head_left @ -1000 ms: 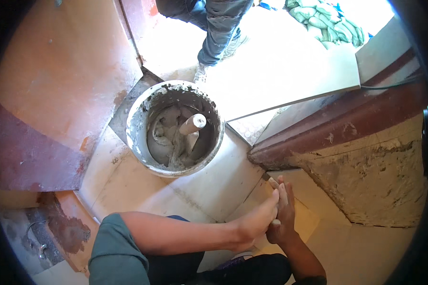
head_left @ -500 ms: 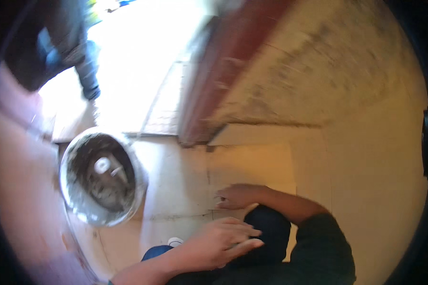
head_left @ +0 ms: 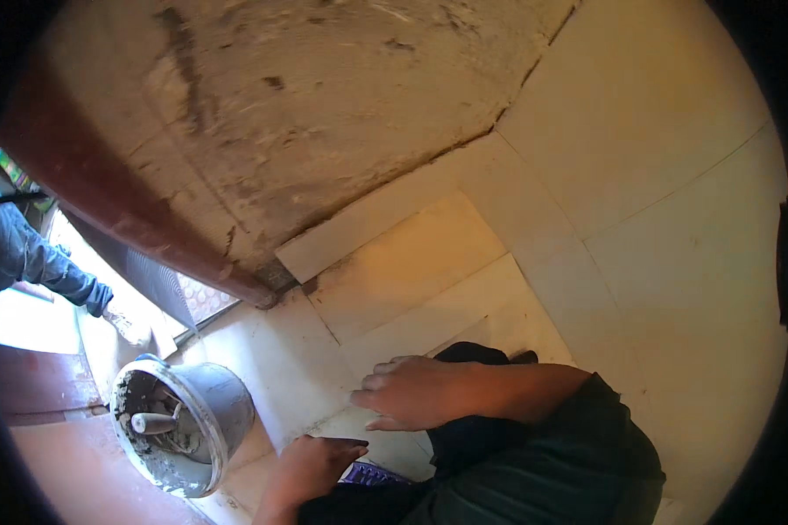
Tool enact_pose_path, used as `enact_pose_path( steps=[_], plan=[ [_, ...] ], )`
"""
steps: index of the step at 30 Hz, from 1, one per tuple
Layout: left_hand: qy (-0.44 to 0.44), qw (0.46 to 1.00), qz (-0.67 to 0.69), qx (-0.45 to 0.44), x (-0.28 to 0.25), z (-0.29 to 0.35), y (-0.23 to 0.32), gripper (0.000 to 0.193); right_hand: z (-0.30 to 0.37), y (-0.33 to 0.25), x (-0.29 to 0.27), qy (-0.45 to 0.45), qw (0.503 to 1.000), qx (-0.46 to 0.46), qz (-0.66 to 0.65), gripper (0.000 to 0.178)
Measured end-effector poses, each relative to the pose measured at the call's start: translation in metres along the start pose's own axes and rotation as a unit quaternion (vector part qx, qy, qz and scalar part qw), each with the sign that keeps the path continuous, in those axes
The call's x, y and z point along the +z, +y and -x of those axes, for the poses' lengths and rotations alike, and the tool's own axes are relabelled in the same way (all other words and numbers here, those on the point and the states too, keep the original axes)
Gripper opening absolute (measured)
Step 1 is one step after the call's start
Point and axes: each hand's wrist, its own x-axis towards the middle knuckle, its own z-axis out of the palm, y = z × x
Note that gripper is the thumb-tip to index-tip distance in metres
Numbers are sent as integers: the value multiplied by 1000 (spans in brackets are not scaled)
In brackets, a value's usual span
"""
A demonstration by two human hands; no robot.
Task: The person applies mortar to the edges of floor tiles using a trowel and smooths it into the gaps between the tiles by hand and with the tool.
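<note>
My left hand and right hand apart; right loose, left's grip can't tell. Careless left swing could tip bucket, spilling mix.

Strong white light is let in above and left of the round grey bucket with a crusty rim, and the flat pale ground there is bleached by glare. The smooth cream floor tiles far right of the bucket are lit a dim, soft yellow. Nearer it, the loose black sleeve is left very dark. Lines are bent near the edges, and corners are lost in black.
</note>
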Motion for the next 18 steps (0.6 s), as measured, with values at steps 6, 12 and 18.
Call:
enact_pose_path(
  steps=[6,12,18],
  plan=[
    [8,997,80,-14,8,-25,-9,21,15,22,-14,15,997,-25,-66,42],
    [43,998,34,-39,12,-44,-9,27,27,35,-26,-42,992,-39,-111,41],
    [-22,996,41,-82,8,-55,-5,23,32,40,-31,-32,990,-50,-128,39]
  ],
)
